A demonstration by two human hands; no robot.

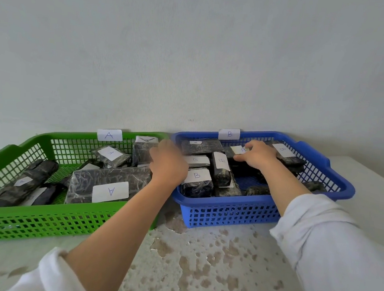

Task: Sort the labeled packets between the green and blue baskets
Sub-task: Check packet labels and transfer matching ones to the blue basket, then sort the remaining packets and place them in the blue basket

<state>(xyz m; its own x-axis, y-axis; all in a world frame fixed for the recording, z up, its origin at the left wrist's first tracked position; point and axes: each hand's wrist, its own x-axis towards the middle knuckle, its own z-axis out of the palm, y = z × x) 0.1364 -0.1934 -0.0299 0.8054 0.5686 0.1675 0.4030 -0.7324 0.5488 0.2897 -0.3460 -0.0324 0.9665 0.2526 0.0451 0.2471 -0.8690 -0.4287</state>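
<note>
The green basket (36,221), tagged A, stands on the left and holds several dark packets with A labels, the largest (108,186) at its front. The blue basket (226,214), tagged B, stands on the right with several B packets (196,181). My left hand (169,164) hovers over the gap between the two baskets, next to an upright packet (143,151) at the green basket's right end; its fingers curl downward and their tips are hidden. My right hand (260,155) reaches into the back of the blue basket and grips a dark B packet (236,150), fingers over it, thumb at its near edge.
Both baskets stand against a pale wall on a white table (197,264) whose surface is worn into brown patches. Both baskets are crowded with packets. My white sleeves (332,243) cover the near right and lower left of the view.
</note>
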